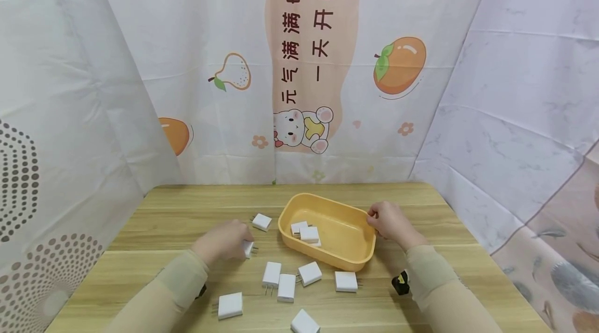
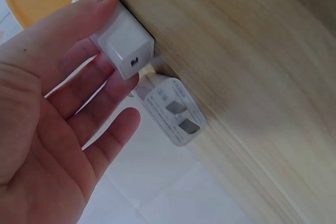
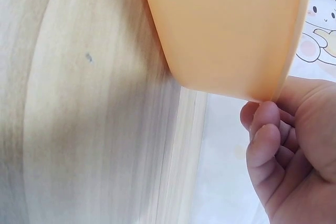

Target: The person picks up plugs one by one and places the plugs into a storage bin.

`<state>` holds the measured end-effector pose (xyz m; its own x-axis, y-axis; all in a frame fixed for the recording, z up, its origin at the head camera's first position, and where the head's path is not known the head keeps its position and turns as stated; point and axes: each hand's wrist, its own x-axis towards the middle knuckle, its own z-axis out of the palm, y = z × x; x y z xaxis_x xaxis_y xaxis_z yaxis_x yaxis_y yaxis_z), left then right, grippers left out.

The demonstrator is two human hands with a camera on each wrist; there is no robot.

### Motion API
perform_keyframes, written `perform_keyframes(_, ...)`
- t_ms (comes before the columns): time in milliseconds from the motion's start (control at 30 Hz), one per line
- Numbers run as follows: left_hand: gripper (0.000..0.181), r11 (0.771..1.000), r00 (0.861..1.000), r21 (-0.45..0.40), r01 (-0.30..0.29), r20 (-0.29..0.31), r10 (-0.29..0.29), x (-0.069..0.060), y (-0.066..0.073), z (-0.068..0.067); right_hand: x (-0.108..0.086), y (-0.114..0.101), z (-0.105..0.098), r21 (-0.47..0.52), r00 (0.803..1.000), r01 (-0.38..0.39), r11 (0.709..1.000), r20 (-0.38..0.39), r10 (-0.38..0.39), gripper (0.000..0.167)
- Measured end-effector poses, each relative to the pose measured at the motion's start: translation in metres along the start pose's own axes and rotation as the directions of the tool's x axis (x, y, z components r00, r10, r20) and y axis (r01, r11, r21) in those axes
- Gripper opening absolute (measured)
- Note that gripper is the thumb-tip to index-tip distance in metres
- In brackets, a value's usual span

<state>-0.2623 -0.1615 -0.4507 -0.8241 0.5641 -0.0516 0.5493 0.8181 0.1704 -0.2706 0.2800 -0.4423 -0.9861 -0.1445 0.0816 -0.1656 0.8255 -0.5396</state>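
Currently, a white charger (image 2: 123, 40) is pinched between the thumb and fingers of the left hand (image 1: 224, 240), to the left of the yellow bin (image 1: 339, 234), with its prongs turned towards that bin; whether it is touched by the counter (image 1: 182, 218) beneath cannot be told. By the right hand (image 1: 392, 222), the bin's rim is gripped at the right end between curled fingers and thumb. Just beyond the held charger, a second charger (image 1: 261, 221) is seen lying near the bin's left end. Inside, that same end is taken up by a small pile of chargers (image 1: 309, 234), partly overlapped, and these are divided from the held one by the bin's wall. Along the near side, a loose group of three chargers (image 1: 286, 287) is set close together, while a single charger (image 1: 346, 281) is placed to their right. Nearer the front, one more charger (image 1: 230, 305) is found at the left and another charger (image 1: 305, 321) at the bottom edge of the head view. Behind the counter, a fruit-printed curtain (image 1: 234, 130) is hung.
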Motion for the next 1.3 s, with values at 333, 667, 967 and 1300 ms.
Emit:
perform_keyframes(333, 0.032, 1.0, 1.0, 0.013, -0.015, 0.028, 0.015, 0.003, 0.0, -0.002, -0.001, -0.001, -0.001, 0.029, 1.0, -0.02, 0.999, 0.011, 0.02, 0.009)
perform_keyframes(667, 0.035, 0.994, 0.992, -0.028, -0.107, -0.073, 0.104, 0.002, 0.003, -0.015, -0.001, -0.002, -0.002, 0.016, 1.0, -0.012, 1.0, 0.018, 0.011, 0.01)
perform_keyframes(967, 0.037, 0.987, 0.97, -0.033, -0.159, -0.193, 0.149, -0.004, 0.007, -0.038, -0.001, -0.001, -0.001, 0.024, 1.0, -0.013, 1.0, 0.015, 0.013, 0.009)
perform_keyframes(1300, 0.038, 0.985, 0.949, -0.036, -0.171, -0.274, 0.155, -0.009, 0.004, -0.064, -0.001, -0.001, -0.002, 0.016, 1.0, -0.018, 1.0, 0.012, 0.017, 0.01)
